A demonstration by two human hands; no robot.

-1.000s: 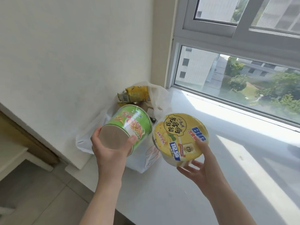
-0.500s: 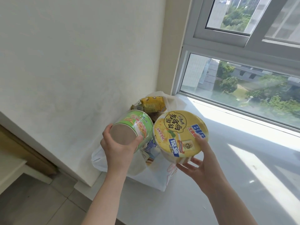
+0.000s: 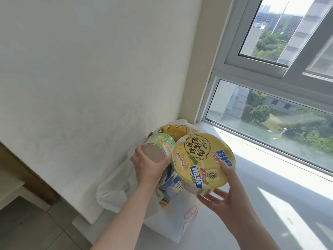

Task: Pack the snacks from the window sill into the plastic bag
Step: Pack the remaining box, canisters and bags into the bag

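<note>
- Both hands are loaded. My left hand [image 3: 149, 166] curls fingers and thumb round the base end of the cup [image 3: 160, 143]. My right hand [image 3: 227, 199] grips the bowl [image 3: 201, 163], thumb on the lid and fingers spread beneath.
- Both snacks hang just above the open mouth of the bag [image 3: 115, 193], side by side and nearly touching, with the bowl over its window side.
- Inside the bag I see a yellow packet [image 3: 173, 129] at the far side and a blue-and-white pack [image 3: 173, 184] under the cup. It looks fairly full.
- I judge the cup should go first. It is narrower and already tipped lid-end into the bag.
- I'd then lay the bowl flat on top, lid up, as wedging it could crease the lid.
- The bag is soft and stands near the edge of the sill [image 3: 252, 204], so a hard push could topple it. I'd lower each snack rather than drop it.
</note>
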